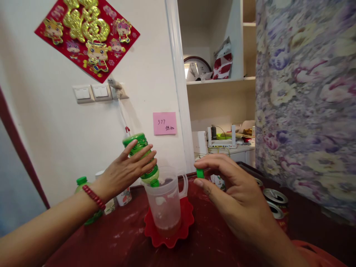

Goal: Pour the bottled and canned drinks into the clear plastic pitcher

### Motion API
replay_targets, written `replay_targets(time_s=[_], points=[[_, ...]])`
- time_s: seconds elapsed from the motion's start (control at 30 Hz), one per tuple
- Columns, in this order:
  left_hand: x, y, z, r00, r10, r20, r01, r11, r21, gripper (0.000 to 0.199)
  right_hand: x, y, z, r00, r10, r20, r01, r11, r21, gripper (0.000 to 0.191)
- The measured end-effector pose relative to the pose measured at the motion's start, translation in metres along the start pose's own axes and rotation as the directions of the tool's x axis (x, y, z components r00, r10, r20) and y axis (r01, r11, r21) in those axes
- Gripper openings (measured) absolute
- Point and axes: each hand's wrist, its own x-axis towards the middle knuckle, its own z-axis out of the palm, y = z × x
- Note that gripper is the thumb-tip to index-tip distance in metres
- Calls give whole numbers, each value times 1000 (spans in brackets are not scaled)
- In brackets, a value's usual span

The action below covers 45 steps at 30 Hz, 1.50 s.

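Observation:
My left hand (136, 161) is wrapped round a green drink bottle (151, 171), its fingers lying across the label. The bottle is tipped neck-down, with its mouth just inside the rim of a clear plastic pitcher (164, 207). A little pale liquid shows at the pitcher's bottom. Under the pitcher lies a red scalloped plate (188, 217). To the right of the pitcher, my right hand (230, 189) pinches a green bottle cap (200, 173) between thumb and fingers, apart from everything else.
Another green-capped bottle (82, 180) stands behind my left forearm, beside a patterned paper cup (124, 197). Several opened cans (275, 196) stand on the right of the dark red table (122, 237). A white router (221, 142) sits on the shelf behind. Floral curtain (306, 111) hangs at right.

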Motion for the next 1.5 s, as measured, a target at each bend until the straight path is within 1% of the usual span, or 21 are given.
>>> replay_targets(time_s=[0.07, 0.17, 0.27, 0.33, 0.47, 0.53, 0.6, 0.67, 0.77, 0.83, 0.87, 0.93, 1.07, 1.23, 1.3, 1.4, 1.5], points=[[3, 3, 0, 1000, -5, 22, 6, 1000, -24, 73, 0, 0, 0, 1000, 0, 4, 0, 1000, 1, 17], [5, 7, 2, 1000, 11, 24, -11, 1000, -1, 74, 1, 0, -1, 1000, -1, 7, 1, 1000, 8, 18], [5, 10, 5, 1000, 23, 8, -23, 999, 25, 70, 1, 0, -1, 1000, 2, 16, -2, 1000, 11, 17], [6, 11, 5, 1000, -5, 2, 5, 999, 41, 67, 0, 0, -1, 1000, 15, 20, -15, 1000, 11, 16], [8, 9, 3, 988, -155, 4, 154, 985, 77, 64, -1, 3, 1, 997, 69, 23, -70, 997, 32, 14], [6, 6, 2, 973, -230, 28, 227, 970, 91, 63, -3, 8, 4, 991, 132, 37, -134, 989, 59, 15], [2, 1, 4, 955, -288, 62, 283, 955, 85, 61, -4, 15, 9, 975, 212, 61, -218, 969, 117, 22], [-4, -5, 7, 932, -350, 97, 346, 937, 51, 59, -5, 25, 15, 955, 285, 82, -296, 934, 200, 31], [-14, -13, 10, 878, -461, 129, 467, 884, -16, 57, -6, 42, 26, 922, 377, 92, -387, 874, 295, 40], [-19, -16, 8, 850, -504, 152, 517, 853, -66, 54, -6, 52, 32, 907, 413, 85, -418, 855, 307, 41], [-21, -15, 4, 844, -509, 166, 528, 844, -94, 52, -7, 57, 35, 903, 422, 79, -425, 852, 305, 40], [-22, -11, -5, 849, -488, 203, 520, 840, -155, 51, -7, 64, 38, 902, 426, 66, -426, 854, 298, 38], [-21, 9, -24, 871, -427, 245, 482, 839, -253, 54, -10, 69, 42, 909, 412, 56, -409, 862, 299, 37], [-16, 34, -34, 893, -371, 256, 443, 825, -350, 54, -14, 65, 44, 939, 338, 67, -343, 901, 266, 28], [-15, 39, -35, 899, -346, 270, 429, 821, -377, 57, -16, 65, 45, 960, 276, 55, -281, 929, 240, 24], [-16, 41, -37, 902, -332, 277, 422, 818, -392, 57, -17, 65, 46, 989, 141, 44, -147, 968, 202, 22], [-20, 38, -39, 898, -342, 277, 429, 817, -385, 60, -18, 66, 46, 998, -1, 70, -11, 984, 179, 26]])
